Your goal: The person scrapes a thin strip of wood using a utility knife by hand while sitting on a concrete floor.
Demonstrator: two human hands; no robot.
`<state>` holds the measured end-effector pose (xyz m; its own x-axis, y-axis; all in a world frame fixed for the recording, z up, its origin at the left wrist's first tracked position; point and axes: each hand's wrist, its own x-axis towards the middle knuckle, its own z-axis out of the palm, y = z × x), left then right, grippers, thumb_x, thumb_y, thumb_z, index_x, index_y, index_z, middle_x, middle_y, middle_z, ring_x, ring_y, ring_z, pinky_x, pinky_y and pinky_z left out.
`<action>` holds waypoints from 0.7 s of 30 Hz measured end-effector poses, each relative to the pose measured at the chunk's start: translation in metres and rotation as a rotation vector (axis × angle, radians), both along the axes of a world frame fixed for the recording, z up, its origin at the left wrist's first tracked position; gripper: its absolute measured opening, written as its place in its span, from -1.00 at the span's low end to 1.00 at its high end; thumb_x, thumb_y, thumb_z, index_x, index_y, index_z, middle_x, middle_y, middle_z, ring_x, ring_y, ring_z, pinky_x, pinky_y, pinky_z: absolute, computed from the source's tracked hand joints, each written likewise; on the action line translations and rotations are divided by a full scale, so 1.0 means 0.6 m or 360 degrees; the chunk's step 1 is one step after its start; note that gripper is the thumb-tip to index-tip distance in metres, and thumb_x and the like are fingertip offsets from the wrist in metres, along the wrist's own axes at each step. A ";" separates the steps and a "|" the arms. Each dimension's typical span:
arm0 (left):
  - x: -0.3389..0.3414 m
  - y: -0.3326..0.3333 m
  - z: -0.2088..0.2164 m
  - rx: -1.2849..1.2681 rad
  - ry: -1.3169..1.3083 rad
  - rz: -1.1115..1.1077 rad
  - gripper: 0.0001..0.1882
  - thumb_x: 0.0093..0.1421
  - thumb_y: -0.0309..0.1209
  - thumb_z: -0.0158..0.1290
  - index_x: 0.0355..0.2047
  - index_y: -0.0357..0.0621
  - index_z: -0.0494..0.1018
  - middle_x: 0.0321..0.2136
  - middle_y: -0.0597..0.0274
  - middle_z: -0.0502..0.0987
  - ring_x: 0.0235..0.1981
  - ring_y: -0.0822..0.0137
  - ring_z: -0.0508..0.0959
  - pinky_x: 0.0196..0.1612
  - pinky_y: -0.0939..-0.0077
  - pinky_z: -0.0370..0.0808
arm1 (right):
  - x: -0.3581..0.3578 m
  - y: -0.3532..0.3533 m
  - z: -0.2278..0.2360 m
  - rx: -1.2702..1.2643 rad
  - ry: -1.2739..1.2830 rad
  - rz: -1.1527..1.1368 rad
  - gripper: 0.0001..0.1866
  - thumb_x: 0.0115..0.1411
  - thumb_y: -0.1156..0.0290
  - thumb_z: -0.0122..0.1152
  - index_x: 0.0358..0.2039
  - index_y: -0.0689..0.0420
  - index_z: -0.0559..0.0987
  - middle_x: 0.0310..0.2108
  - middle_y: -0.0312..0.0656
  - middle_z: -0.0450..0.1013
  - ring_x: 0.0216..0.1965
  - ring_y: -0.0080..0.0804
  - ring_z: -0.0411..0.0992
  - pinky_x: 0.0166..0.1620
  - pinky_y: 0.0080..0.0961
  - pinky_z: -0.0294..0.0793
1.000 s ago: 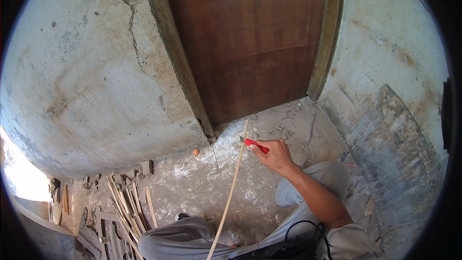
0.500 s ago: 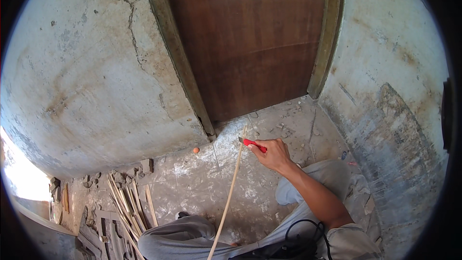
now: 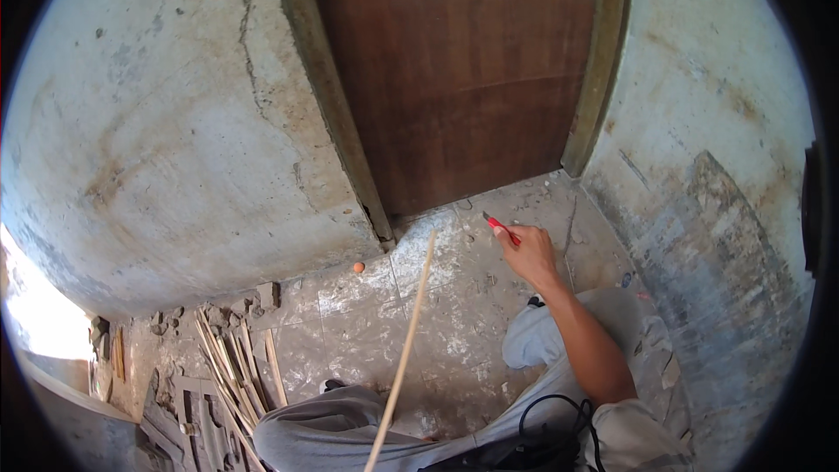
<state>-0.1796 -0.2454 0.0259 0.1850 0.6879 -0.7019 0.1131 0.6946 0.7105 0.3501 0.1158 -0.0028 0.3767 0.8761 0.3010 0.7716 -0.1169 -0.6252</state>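
My right hand (image 3: 531, 257) is closed around a red box cutter (image 3: 504, 230), its short blade pointing up and to the left toward the door. To the left of the blade, and apart from it, a long pale strip of wood or bamboo (image 3: 407, 341) rises slantwise from the lower edge over my crossed legs (image 3: 341, 415). The near end of the strip runs out of the picture. My left hand does not show.
Beside my left knee lies a pile of similar strips (image 3: 234, 367) and a grey slotted panel (image 3: 201, 419). Rubble (image 3: 266, 295) lines the cracked wall, with a small orange ball (image 3: 358, 267) nearby. A brown door (image 3: 454, 79) stands ahead; another wall (image 3: 699, 122) bounds the right side.
My right hand has moved the box cutter right and farther off, away from the strip. The strip's far end has shifted slightly left.
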 end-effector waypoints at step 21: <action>0.251 0.311 0.022 0.0568 -0.0325 0.0120 -0.66 0.46 -0.19 -0.09 -0.35 -0.17 0.46 -0.67 0.46 0.33 -0.68 0.59 0.26 -0.61 0.61 0.19 | -0.115 -0.068 0.017 0.0077 0.1108 0.0597 -0.66 0.30 0.24 0.26 -0.15 0.30 0.66 -0.59 -0.46 0.44 -0.55 -0.76 0.26 -0.50 -0.66 0.23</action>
<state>-0.0288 -0.0586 0.0388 0.2355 0.8983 -0.3709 -0.0968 0.4014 0.9108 0.2810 0.0749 0.0074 0.1744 0.9739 0.1456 0.1835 0.1132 -0.9765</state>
